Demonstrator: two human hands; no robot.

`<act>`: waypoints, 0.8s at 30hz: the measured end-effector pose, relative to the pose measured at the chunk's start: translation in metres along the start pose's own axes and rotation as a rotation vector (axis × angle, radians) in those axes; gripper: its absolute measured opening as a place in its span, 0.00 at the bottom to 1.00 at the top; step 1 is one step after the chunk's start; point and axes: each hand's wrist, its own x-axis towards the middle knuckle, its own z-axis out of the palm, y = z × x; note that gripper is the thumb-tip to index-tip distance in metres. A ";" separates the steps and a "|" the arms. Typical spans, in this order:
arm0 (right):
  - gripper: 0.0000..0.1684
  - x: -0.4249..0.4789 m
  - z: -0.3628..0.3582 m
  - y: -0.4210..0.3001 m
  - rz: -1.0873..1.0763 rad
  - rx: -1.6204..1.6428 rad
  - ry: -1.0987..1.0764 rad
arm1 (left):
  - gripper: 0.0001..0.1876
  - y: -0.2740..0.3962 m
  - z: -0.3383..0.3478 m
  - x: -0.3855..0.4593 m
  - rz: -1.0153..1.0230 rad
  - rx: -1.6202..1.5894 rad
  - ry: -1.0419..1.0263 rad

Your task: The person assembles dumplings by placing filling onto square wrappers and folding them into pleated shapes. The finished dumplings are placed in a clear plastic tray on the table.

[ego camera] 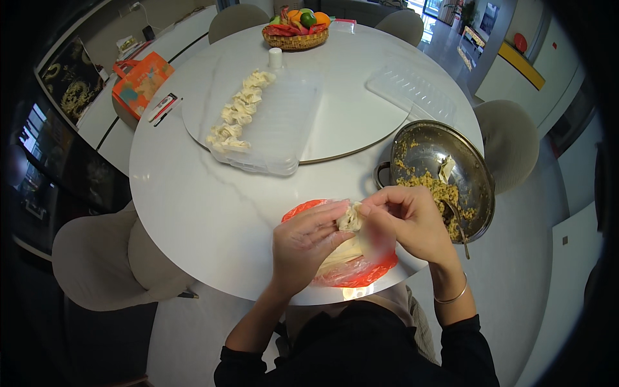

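A gathered, pleated dumpling [349, 220] sits between my hands near the table's front edge. The fingers of my left hand [307, 237] hold it from the left. My right hand [411, 217] pinches its upper right edge. Below them lies a stack of pale dough wrappers [341, 255] on a red and clear plastic bag [372, 275], partly covered by my hands and a blurred patch. To the right rests a metal pot [476, 179] with yellow-green chopped filling [425, 181], a spoon [462, 232] and a loose piece of wrapper [446, 169] inside.
Folded dumplings [237, 109] line the left side of a translucent plastic container [285, 121] on the turntable [348, 130]. A clear ridged tray [411, 92] lies at the right. Farther back stand a white cylinder [275, 58] and a fruit basket [296, 42]. Pens [164, 110] lie at the left.
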 end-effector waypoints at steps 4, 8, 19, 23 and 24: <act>0.13 -0.002 0.003 0.000 -0.099 -0.100 -0.022 | 0.20 -0.001 -0.002 -0.001 0.092 0.180 0.008; 0.13 -0.001 0.003 0.000 -0.150 -0.265 -0.014 | 0.22 0.009 0.000 -0.002 0.077 0.322 -0.013; 0.10 0.001 0.006 0.007 -0.260 -0.335 0.030 | 0.23 0.009 0.000 -0.001 0.150 0.519 -0.010; 0.11 0.001 0.007 0.002 -0.213 -0.263 0.008 | 0.21 0.014 0.002 0.000 0.223 0.711 0.023; 0.12 0.001 0.004 0.001 -0.173 -0.196 -0.017 | 0.21 0.014 0.002 0.001 0.161 0.657 0.043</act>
